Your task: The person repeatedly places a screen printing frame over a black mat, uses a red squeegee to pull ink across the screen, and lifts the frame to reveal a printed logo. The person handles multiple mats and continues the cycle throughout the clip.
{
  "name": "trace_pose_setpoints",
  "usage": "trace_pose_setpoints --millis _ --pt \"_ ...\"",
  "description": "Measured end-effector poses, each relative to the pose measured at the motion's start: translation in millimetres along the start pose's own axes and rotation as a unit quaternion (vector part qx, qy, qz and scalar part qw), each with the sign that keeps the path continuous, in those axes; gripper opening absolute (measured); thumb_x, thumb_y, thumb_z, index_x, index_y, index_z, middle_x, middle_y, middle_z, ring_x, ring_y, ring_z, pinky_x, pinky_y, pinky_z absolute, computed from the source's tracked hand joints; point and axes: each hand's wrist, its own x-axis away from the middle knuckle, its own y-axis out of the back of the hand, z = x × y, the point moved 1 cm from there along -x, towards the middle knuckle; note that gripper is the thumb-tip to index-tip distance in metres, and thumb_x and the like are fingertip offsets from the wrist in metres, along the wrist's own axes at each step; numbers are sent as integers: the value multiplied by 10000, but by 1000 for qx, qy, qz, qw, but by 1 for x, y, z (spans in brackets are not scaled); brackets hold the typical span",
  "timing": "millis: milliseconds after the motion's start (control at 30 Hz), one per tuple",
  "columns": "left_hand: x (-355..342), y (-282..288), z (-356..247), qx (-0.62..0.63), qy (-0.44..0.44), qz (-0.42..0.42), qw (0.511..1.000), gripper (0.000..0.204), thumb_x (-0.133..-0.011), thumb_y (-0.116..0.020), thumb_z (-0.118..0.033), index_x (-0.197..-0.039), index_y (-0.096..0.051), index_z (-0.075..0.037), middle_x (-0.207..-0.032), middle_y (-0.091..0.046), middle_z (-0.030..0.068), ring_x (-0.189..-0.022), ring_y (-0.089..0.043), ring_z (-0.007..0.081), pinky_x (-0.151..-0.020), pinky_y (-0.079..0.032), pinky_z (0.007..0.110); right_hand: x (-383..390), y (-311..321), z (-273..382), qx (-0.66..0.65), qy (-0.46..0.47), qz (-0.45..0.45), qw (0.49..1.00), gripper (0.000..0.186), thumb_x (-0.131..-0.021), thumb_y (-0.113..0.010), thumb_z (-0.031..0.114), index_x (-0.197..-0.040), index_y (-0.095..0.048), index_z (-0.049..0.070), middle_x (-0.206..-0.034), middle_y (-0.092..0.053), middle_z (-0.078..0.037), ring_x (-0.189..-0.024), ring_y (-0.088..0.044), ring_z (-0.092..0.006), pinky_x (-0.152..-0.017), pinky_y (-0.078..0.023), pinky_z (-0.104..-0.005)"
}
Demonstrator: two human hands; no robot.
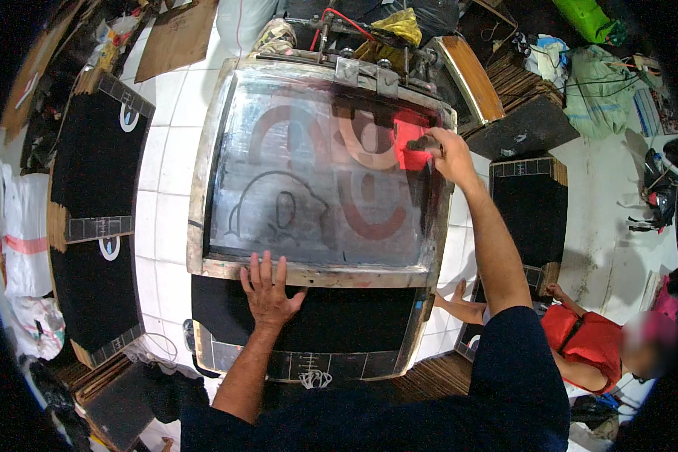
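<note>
The dark blue shirt [339,426] of the person lies nearest to the camera, at 6 o'clock, and its right sleeve [518,361] fills the part toward 5 o'clock. From this sleeve the bare right forearm rises toward 11 o'clock, over the right edge of the wooden frame [200,203]. This frame, with a grey mesh [279,162] inside, occupies the middle of the view and a little toward 12 o'clock.

The right hand [452,156] is at 2 o'clock on the mesh, with its wrist slightly bent and its fingers clenched around a small dark tool [416,145]. Just beside it is a bright red patch [409,124]; I cannot tell if it is ink or a part of the tool.

The left forearm comes from 7 o'clock and points toward 1 o'clock. The left hand [271,295] is flat, palm down, on the lower rim of the frame. Its fingers are spread toward 12 o'clock and grasp nothing, and the thumb stands out toward 2 o'clock, above a black panel [346,320].

Other black boards [102,184] lie at 9 o'clock, and a co-worker in a red top [591,354] is at 4 o'clock.
</note>
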Motion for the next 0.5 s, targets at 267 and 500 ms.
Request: trace_pose_setpoints --millis 267,500 --pt "-1 0 -1 -11 -5 -16 1000 979 -676 -861 -495 -1484 -448 -129 -1580 -384 155 -1519 -268 402 -1226 -153 623 -44 -13 -20 43 -2 -83 996 507 -660 -713 -36 -1150 -657 80 -1063 -714 -179 -1031 -659 -413 -898 -530 -487" --pt "-1 1 -3 -1 6 -8 1000 949 -676 -883 -459 -1471 -459 -161 -1560 -387 138 -1529 -240 375 -1232 -156 605 37 -17 30 60 -34 -63 996 375 -728 -716 -14 -1093 -663 51 -1015 -705 -173 -964 -638 -424 -844 -506 -522"
